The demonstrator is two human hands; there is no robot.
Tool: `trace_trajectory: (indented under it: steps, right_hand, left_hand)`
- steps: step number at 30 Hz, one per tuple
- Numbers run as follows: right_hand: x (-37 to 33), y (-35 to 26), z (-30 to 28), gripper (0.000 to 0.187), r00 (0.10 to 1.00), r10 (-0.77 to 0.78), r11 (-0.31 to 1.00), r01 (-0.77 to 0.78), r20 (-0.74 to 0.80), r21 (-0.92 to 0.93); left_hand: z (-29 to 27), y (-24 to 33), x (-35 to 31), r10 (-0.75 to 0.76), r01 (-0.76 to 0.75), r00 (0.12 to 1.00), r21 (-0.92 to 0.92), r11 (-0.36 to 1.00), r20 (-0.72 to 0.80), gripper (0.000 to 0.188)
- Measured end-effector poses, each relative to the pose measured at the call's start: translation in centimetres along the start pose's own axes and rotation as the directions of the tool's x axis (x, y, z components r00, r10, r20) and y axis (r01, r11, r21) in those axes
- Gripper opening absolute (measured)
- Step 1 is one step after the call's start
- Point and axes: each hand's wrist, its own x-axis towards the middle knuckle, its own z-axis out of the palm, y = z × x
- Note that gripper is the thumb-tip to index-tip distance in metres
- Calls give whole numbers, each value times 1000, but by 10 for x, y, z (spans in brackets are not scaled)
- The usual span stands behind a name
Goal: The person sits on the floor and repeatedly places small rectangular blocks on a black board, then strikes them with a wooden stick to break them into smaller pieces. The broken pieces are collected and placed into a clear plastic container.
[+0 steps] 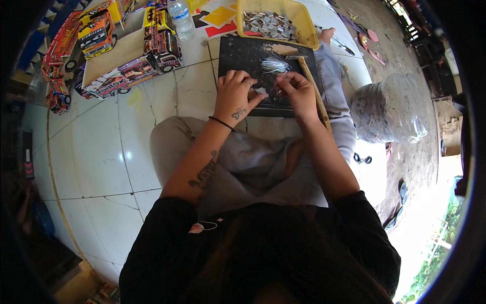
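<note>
On a black board point(235, 53) in front of me, my left hand point(234, 93) rests with its fingers curled. A small pale grey piece point(261, 91) sits between its thumb and fingers. My right hand point(298, 96) is just to the right, thumb and fingertips pinched around a thin wire-like rod, its far end hard to make out. Beyond both hands lies a loose pile of thin metal rods point(275, 65). A hammer point(318, 99) with a wooden handle lies along the board's right side, close by my right hand.
A yellow tray point(310, 30) of small flat grey pieces stands past the board. Colourful toy trucks point(124, 76) and a water bottle point(181, 20) are at the far left on white tiles point(101, 162). A large plastic-wrapped bundle point(390, 109) stands right of my leg.
</note>
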Motion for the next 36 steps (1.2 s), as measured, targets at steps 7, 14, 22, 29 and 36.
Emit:
trace_trajectory:
  steps: [7, 14, 22, 29, 36]
  right_hand:
    - [11, -1, -6, 6, 991, -118, 944, 129, 55, -305]
    - [4, -7, 8, 8, 960, -237, 811, 282, 152, -514]
    - [4, -7, 12, 9, 944, -267, 744, 330, 194, -580]
    - [6, -12, 14, 8, 897, -336, 648, 441, 287, -621]
    - [7, -18, 18, 9, 921, -260, 667, 389, 292, -636]
  left_hand:
    - [8, -7, 3, -40, 57, 986, -107, 993, 161, 18]
    - [13, -14, 5, -74, 102, 987, -203, 974, 141, 22]
    - [13, -16, 3, -61, 82, 987, -141, 987, 146, 23]
    - [14, -18, 3, -55, 82, 985, -162, 983, 164, 22]
    - [14, -12, 8, -17, 32, 998, -253, 967, 64, 19]
